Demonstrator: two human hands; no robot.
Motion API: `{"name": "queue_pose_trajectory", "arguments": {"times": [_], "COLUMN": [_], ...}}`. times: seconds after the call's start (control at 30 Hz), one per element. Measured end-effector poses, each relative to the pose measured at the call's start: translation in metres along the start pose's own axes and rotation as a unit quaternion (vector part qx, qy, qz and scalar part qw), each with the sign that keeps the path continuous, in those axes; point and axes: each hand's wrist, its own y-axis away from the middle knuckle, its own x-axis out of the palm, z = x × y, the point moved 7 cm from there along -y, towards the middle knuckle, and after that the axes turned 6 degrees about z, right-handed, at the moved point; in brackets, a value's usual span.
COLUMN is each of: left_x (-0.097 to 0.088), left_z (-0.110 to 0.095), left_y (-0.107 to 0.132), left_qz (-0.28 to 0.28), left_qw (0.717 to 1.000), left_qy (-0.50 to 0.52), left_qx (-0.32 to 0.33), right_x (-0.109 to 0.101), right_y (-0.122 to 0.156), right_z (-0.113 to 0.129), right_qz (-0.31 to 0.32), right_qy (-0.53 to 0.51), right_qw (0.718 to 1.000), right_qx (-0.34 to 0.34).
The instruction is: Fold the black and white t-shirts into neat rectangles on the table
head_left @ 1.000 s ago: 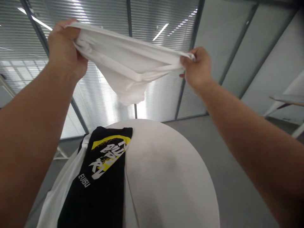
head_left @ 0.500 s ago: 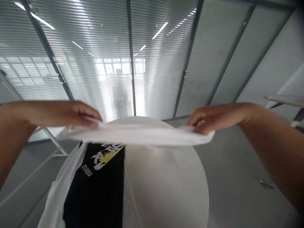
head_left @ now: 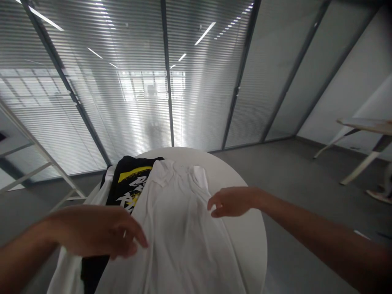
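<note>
A white garment lies spread and loosely wrinkled over the round white table, its far end bunched into folds. Beneath its left side is a black garment with a yellow and white print, resting on more white cloth. My left hand hovers over the left side of the white garment, index finger and thumb apart, holding nothing. By the garment's right edge, my right hand hangs with thumb and fingers slightly parted, also holding nothing. Whether the right fingertips touch the cloth, I cannot tell.
The round table shows its bare rim on the right. Behind it runs a glass partition with blinds. A white metal frame stands at left, and a wooden-topped table at far right. Part of a person's foot shows below.
Both hands have let go of the raised white garment, which has come down onto the table over part of the black one. My hands have moved lower and nearer to me.
</note>
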Motion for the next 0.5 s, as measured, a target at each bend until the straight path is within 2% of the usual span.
{"name": "queue_pose_trajectory", "arguments": {"times": [0.03,0.07,0.13,0.2,0.3,0.4,0.5], "left_x": [0.014,0.023,0.030,0.037,0.060,0.071,0.069], "left_z": [-0.010,-0.017,-0.014,0.001,0.030,0.051,0.056], "left_y": [-0.017,-0.035,-0.076,-0.115,-0.165,-0.193,-0.204], "left_qz": [0.067,0.088,0.020,-0.069,-0.103,-0.150,-0.191], "left_qw": [0.997,0.994,0.993,0.983,0.967,0.944,0.926], "left_qy": [-0.008,-0.019,-0.081,-0.146,-0.227,-0.294,-0.321], "left_qx": [0.032,0.062,0.081,0.083,0.060,-0.014,-0.048], "right_x": [0.001,0.003,0.007,0.007,0.007,0.007,0.007], "right_y": [-0.016,-0.031,-0.062,-0.089,-0.122,-0.142,-0.150], "right_z": [-0.015,-0.029,-0.050,-0.062,-0.072,-0.088,-0.117], "right_qz": [-0.041,-0.081,-0.144,-0.208,-0.263,-0.294,-0.311], "right_qy": [0.032,0.052,0.053,0.053,0.043,0.016,-0.006], "right_qw": [0.998,0.993,0.980,0.964,0.944,0.928,0.915], "right_qx": [0.035,0.070,0.127,0.156,0.193,0.226,0.257]}}
